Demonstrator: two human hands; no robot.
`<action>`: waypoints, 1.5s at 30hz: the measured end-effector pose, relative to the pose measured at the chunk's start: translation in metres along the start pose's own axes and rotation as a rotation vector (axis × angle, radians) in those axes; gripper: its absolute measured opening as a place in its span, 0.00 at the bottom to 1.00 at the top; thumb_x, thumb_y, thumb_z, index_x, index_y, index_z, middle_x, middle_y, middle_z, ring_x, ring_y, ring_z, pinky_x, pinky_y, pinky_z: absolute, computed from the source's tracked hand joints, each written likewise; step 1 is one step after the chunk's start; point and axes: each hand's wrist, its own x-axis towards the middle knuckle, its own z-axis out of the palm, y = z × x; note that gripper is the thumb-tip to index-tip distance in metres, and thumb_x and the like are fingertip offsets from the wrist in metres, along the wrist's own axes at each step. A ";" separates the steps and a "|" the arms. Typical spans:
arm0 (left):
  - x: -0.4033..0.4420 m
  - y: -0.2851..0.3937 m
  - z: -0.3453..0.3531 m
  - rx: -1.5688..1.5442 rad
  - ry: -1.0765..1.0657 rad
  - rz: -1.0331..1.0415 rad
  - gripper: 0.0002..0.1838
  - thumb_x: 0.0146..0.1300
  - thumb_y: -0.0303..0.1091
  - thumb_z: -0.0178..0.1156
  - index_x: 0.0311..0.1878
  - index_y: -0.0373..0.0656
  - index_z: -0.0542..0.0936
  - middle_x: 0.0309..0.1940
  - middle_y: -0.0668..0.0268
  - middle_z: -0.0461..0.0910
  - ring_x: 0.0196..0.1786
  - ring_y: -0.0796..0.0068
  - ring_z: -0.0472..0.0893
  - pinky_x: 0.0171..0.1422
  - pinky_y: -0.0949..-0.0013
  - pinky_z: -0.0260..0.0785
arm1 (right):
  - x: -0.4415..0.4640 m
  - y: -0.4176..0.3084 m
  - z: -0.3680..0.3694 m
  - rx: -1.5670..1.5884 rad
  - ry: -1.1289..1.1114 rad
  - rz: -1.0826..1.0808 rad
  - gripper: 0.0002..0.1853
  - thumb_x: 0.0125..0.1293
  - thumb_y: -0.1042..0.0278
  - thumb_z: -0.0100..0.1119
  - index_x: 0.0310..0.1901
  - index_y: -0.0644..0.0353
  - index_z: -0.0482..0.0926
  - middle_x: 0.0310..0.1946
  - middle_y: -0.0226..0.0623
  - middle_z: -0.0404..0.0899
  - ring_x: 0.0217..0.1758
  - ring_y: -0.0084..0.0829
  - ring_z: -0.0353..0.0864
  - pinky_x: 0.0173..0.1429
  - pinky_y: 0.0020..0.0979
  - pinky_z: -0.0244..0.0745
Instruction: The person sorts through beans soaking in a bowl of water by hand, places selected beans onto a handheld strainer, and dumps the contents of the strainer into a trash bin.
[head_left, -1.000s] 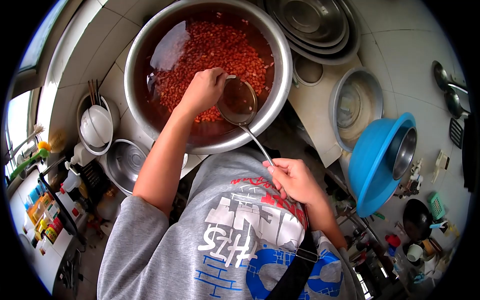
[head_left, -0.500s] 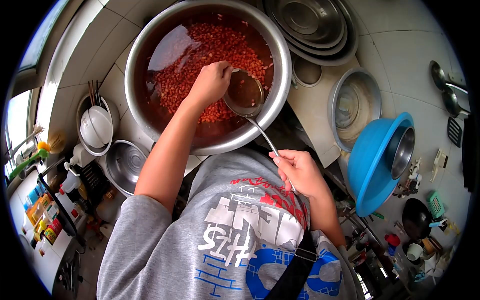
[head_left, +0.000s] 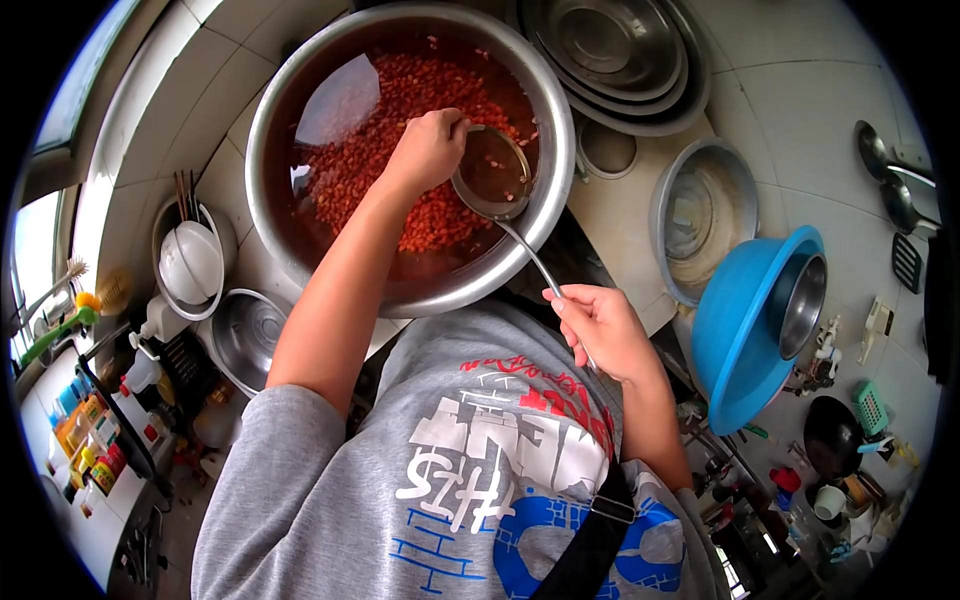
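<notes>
A wide metal basin [head_left: 556,190] holds reddish water with many red beans or kernels [head_left: 415,90] under the surface. In it, near the right side, a metal ladle [head_left: 505,208] has its bowl filled with liquid and a few pale bits. My right hand [head_left: 600,330] grips the ladle's handle outside the basin, in front of my shirt. Over the basin, my left hand [head_left: 430,150] is closed, its fingertips right at the ladle bowl's left rim. What those fingers hold, if anything, is hidden.
Stacked metal bowls [head_left: 690,90] sit beyond the basin to the right. Nearer are a metal pan [head_left: 661,220] and a blue tub [head_left: 735,330] with a steel bowl inside. Left of the basin stand a pot with a white bowl [head_left: 188,262] and a steel bowl [head_left: 240,335].
My left hand has moved slightly away from me, still beside the ladle's rim. The ladle bowl and my right hand have shifted slightly the same way. The view has moved a little.
</notes>
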 end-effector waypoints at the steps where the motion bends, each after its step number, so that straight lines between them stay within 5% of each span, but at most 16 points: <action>1: 0.002 0.000 0.000 0.001 0.006 0.007 0.16 0.74 0.38 0.57 0.45 0.32 0.82 0.33 0.42 0.82 0.41 0.40 0.84 0.47 0.49 0.73 | 0.001 0.000 -0.002 -0.006 0.006 -0.008 0.14 0.79 0.65 0.56 0.50 0.69 0.83 0.20 0.28 0.75 0.15 0.15 0.71 0.20 0.22 0.65; 14: 0.022 0.003 -0.002 -0.023 0.031 -0.088 0.16 0.73 0.38 0.55 0.48 0.35 0.84 0.42 0.41 0.84 0.50 0.38 0.83 0.56 0.46 0.75 | 0.013 -0.041 -0.021 -0.112 -0.005 0.003 0.14 0.78 0.65 0.55 0.36 0.67 0.80 0.20 0.27 0.74 0.16 0.16 0.72 0.21 0.23 0.65; 26: 0.022 -0.012 0.008 -0.075 0.126 -0.217 0.16 0.74 0.37 0.56 0.51 0.36 0.85 0.40 0.45 0.86 0.46 0.45 0.86 0.52 0.53 0.76 | 0.027 -0.086 -0.042 -0.312 0.004 0.053 0.15 0.76 0.64 0.58 0.34 0.66 0.79 0.19 0.27 0.75 0.15 0.18 0.73 0.20 0.25 0.63; 27: 0.021 -0.012 0.009 -0.107 0.155 -0.201 0.15 0.73 0.38 0.56 0.48 0.36 0.85 0.38 0.43 0.85 0.46 0.39 0.85 0.53 0.48 0.76 | 0.030 -0.087 -0.046 -0.324 -0.014 0.040 0.15 0.76 0.64 0.58 0.33 0.66 0.79 0.19 0.27 0.74 0.15 0.18 0.73 0.20 0.25 0.63; 37: 0.023 -0.012 0.009 -0.215 0.241 -0.310 0.15 0.73 0.36 0.55 0.48 0.36 0.86 0.37 0.43 0.86 0.45 0.42 0.86 0.52 0.49 0.77 | 0.046 -0.131 -0.056 -0.460 -0.049 0.028 0.14 0.74 0.67 0.59 0.33 0.68 0.79 0.19 0.28 0.74 0.15 0.17 0.71 0.21 0.25 0.64; 40: 0.026 -0.013 0.007 -0.216 0.267 -0.317 0.15 0.72 0.35 0.56 0.48 0.35 0.86 0.37 0.42 0.86 0.45 0.42 0.86 0.53 0.49 0.77 | 0.054 -0.142 -0.059 -0.495 -0.062 0.048 0.11 0.74 0.68 0.59 0.39 0.69 0.82 0.18 0.24 0.73 0.14 0.14 0.67 0.20 0.22 0.60; 45: 0.035 -0.019 0.000 -0.200 0.278 -0.310 0.15 0.71 0.35 0.56 0.47 0.34 0.87 0.38 0.41 0.86 0.47 0.42 0.86 0.54 0.49 0.78 | 0.065 -0.163 -0.058 -0.555 -0.042 0.034 0.12 0.72 0.68 0.60 0.34 0.70 0.81 0.19 0.31 0.76 0.15 0.18 0.71 0.22 0.26 0.66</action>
